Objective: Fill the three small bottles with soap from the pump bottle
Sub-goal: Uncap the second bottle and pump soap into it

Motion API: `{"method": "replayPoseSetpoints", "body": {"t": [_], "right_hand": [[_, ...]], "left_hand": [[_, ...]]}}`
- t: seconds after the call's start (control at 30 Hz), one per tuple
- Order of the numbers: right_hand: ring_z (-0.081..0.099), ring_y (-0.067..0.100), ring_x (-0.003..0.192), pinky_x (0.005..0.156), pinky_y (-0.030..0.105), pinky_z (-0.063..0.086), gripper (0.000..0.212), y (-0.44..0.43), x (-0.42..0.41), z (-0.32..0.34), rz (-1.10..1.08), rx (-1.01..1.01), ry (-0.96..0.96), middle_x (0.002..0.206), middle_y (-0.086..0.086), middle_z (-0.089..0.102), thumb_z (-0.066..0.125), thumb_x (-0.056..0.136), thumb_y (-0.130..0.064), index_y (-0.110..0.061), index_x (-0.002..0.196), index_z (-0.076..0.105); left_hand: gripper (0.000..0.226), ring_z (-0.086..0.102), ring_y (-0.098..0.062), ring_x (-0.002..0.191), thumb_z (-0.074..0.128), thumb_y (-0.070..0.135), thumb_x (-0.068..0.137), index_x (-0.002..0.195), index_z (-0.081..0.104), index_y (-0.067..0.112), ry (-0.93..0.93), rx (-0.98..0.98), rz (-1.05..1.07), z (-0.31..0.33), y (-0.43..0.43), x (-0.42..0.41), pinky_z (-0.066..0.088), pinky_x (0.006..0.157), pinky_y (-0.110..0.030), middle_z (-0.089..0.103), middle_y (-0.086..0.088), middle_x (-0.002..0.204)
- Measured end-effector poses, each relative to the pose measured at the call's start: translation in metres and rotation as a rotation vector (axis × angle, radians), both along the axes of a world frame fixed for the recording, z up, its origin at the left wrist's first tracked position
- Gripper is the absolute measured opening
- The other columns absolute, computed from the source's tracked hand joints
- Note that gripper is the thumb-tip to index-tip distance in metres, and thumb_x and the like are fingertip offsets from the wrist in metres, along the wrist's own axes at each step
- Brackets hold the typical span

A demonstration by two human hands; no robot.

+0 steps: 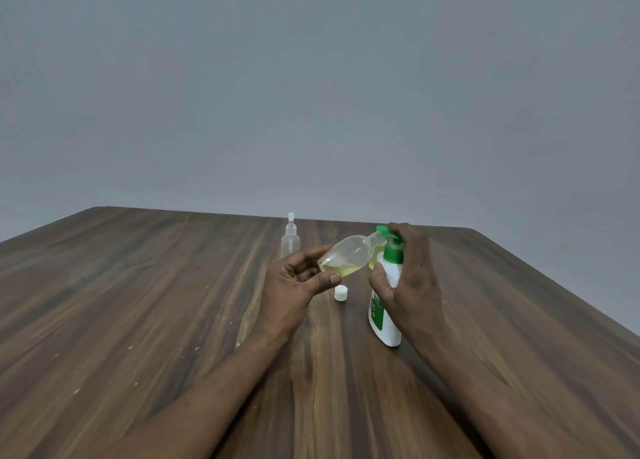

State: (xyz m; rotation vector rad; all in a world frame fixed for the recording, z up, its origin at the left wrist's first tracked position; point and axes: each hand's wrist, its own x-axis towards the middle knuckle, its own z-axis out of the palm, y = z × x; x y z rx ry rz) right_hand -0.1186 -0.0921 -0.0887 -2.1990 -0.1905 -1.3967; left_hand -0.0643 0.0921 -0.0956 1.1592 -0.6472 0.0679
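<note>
My left hand (298, 278) holds a small clear bottle (346, 254) tilted on its side, its open neck up at the green spout of the pump bottle (386, 316). Yellowish soap lies in its lower part. My right hand (407, 271) grips the white pump bottle, thumb on its shoulder and fingers over the green pump head. A small white cap (340, 292) lies on the table below the tilted bottle. A second small clear bottle with a spray top (290, 238) stands upright further back. A bit of yellowish bottle shows behind the pump bottle's neck, mostly hidden.
Everything sits on a dark wooden table (138, 302) whose far edge runs just behind the bottles. A plain grey wall fills the background. Small pale specks dot the tabletop at the left.
</note>
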Motion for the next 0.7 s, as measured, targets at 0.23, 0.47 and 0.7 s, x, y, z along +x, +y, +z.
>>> {"method": "replayPoseSetpoints", "body": {"t": [0.23,0.47,0.7], "right_hand": [[0.052,0.007,0.112,0.093,0.021,0.042,0.066,0.0006,0.0002,-0.0007,-0.009,-0.006,-0.006,0.128,-0.008,0.046,0.072,0.081,-0.006,-0.020,0.137,0.041],[0.054,0.008,0.106,0.089,0.024,0.046,0.058,-0.0001,0.0000,-0.0004,0.005,0.008,-0.004,0.120,-0.011,0.049,0.072,0.082,-0.008,-0.018,0.133,0.047],[0.050,0.006,0.113,0.095,0.024,0.044,0.067,0.0001,0.0009,-0.0002,-0.011,-0.015,-0.018,0.131,-0.008,0.045,0.071,0.081,-0.007,-0.019,0.138,0.040]], "left_hand": [[0.046,0.075,-0.025,0.096,0.079,-0.010,0.074,0.118,0.071,0.005,-0.005,0.000,0.001,-0.0007,-0.0003,0.0008,0.061,0.077,-0.028,0.078,-0.010,0.104],[0.046,0.075,-0.024,0.096,0.079,-0.009,0.074,0.116,0.071,0.006,0.001,-0.004,-0.002,-0.0004,-0.0003,-0.0003,0.061,0.077,-0.027,0.078,-0.010,0.103],[0.047,0.074,-0.024,0.099,0.080,-0.008,0.074,0.118,0.071,0.006,0.007,-0.008,-0.003,-0.0002,-0.0001,0.0011,0.061,0.078,-0.028,0.077,-0.010,0.106]]}}
